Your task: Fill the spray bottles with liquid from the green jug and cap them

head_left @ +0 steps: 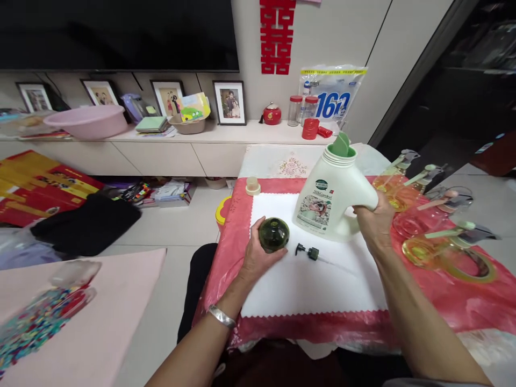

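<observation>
My left hand [258,252] is wrapped round a dark green bottle [274,235], seen from above with its pump off. In my right hand [374,223] is the handle of a large pale green detergent jug [332,185]. The jug's cap is off, and a green pouring spout shows in its mouth. It looks nearly upright over the white mat; whether its base touches the mat I cannot tell. A dark pump head [310,251] with a clear tube lies on the white mat [306,293] between my hands. A cream cap [252,186] stands at the mat's far left corner.
Several spray bottles [427,247] with coloured liquid and a roll of tape [471,264] stand to the right on the red tablecloth [439,290]. Behind, a cabinet top [226,133] carries jars, photo frames and a pink basin [88,122]. A pink-covered table [121,301] with small coloured pieces is at the left.
</observation>
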The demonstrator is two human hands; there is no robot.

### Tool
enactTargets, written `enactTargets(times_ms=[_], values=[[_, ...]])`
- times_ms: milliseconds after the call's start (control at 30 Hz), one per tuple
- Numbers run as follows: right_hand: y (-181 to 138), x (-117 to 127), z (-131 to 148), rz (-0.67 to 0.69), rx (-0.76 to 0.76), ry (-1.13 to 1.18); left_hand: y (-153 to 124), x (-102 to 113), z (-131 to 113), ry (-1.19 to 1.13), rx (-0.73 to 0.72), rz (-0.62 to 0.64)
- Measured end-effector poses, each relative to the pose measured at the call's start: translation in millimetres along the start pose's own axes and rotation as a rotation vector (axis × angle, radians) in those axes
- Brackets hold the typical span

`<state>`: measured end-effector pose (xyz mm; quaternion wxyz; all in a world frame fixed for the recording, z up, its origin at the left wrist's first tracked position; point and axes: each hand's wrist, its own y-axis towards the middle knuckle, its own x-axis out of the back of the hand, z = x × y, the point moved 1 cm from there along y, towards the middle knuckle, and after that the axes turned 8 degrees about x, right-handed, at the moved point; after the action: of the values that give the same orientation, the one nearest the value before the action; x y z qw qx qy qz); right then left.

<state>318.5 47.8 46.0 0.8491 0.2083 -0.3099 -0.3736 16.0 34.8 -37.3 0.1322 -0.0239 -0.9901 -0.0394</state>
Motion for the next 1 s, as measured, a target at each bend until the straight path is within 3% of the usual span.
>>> enactTargets(times_ms=[133, 167, 267, 333, 500, 567, 767, 1000], values=[[-9.4, 23.4, 0.4, 0.183, 0.008, -0.031, 0.4, -1.1, 1.7, -0.06, -0.011, -0.015], [-14.7, 31.0, 1.9, 0.167, 0.034, -0.074, 0.6, -1.4, 1.7, -0.085, -0.011, -0.022], [-38.3, 50.1, 9.1, -0.06, 0.125, -0.161, 0.9, -2.0, 1.1, -0.175, -0.01, -0.042], [-57.7, 53.1, 15.5, -0.081, 0.162, -0.12, 0.8, -2.4, 0.7, -0.217, -0.005, -0.04], [-100.4, 26.8, 31.7, 0.548, 0.252, -0.105, 0.3, -2.6, 0.2, -0.197, -0.002, -0.036], [-112.3, 14.0, 34.7, 0.688, 0.26, -0.149, 0.4, -2.5, -0.1, -0.2, 0.007, -0.031], [-130.7, -5.7, 35.7, 0.791, 0.197, -0.239, -0.2, 0.2, 0.4, -0.225, 0.052, 0.02], [-109.8, 9.8, 48.0, 0.715, 0.134, -0.008, 0.1, 0.8, 1.6, -0.208, 0.025, -0.005]])
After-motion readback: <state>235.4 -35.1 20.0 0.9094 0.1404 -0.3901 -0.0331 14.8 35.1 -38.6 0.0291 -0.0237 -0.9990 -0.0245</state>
